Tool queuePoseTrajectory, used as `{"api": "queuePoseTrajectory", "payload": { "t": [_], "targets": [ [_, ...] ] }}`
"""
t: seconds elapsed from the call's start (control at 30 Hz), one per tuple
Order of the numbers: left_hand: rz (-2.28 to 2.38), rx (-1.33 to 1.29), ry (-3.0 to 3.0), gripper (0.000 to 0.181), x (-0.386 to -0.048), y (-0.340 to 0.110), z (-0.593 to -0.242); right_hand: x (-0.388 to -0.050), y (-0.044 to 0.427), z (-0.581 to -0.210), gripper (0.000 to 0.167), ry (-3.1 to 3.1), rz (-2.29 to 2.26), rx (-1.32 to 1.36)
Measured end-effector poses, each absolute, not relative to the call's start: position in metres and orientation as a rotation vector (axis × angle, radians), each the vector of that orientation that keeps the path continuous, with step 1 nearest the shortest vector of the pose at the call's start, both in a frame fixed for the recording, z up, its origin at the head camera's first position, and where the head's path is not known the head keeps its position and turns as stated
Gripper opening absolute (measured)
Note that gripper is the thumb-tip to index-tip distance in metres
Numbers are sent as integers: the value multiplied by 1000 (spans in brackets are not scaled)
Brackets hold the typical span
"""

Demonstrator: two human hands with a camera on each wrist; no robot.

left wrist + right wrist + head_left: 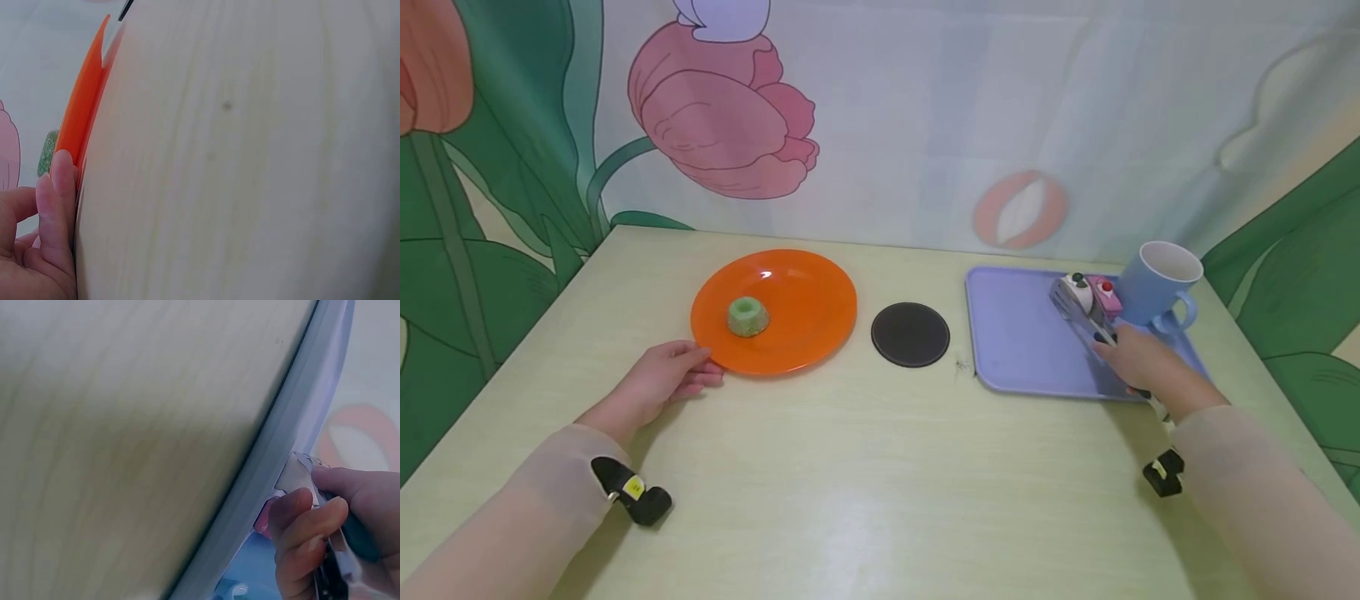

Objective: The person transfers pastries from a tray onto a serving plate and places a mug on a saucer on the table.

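The left hand [662,379] holds the near-left rim of an orange plate [805,317] between thumb and fingers; the left wrist view shows its fingertips [62,169] against the rim. A green ring-shaped cake [748,317] sits on the plate's left part. Over the purple tray [1022,333], the right hand [1150,362] grips metal tongs [1097,327] with dark handle parts. The tongs' ends are at a white cake piece [1079,290], beside a pink one [1107,297]; whether they pinch it, I cannot tell. In the right wrist view, the right hand's fingers [306,531] curl round the tongs.
A blue mug [1142,287] stands at the tray's back right, its handle toward the right. Between plate and tray lies a round black coaster [910,334]. Behind the table's far edge hangs a curtain [895,125] printed with flowers and leaves.
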State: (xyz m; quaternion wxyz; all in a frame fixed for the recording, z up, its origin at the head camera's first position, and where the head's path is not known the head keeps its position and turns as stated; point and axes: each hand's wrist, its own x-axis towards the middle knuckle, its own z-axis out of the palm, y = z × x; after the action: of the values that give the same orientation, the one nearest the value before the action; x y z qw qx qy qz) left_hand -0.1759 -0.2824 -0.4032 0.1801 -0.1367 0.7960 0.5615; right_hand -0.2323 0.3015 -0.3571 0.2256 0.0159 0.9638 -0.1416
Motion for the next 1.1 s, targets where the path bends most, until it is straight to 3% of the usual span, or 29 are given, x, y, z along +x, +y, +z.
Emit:
{"api": "queuePoseTrajectory", "payload": {
  "t": [0.3,0.57,0.83,1.1],
  "targets": [
    [1562,-398,2253,48,-178,-280,-402,-228,308,-357,72,2674,-407,3],
    [1541,-403,2258,48,-178,-282,-402,-225,309,-361,53,2739,-441,-49],
    [1548,-386,2264,49,-176,-282,-402,-220,309,-362,66,2734,-443,-57],
    [1562,-380,2249,49,-176,-281,-401,-214,307,-359,62,2717,-469,-61]
  ]
}}
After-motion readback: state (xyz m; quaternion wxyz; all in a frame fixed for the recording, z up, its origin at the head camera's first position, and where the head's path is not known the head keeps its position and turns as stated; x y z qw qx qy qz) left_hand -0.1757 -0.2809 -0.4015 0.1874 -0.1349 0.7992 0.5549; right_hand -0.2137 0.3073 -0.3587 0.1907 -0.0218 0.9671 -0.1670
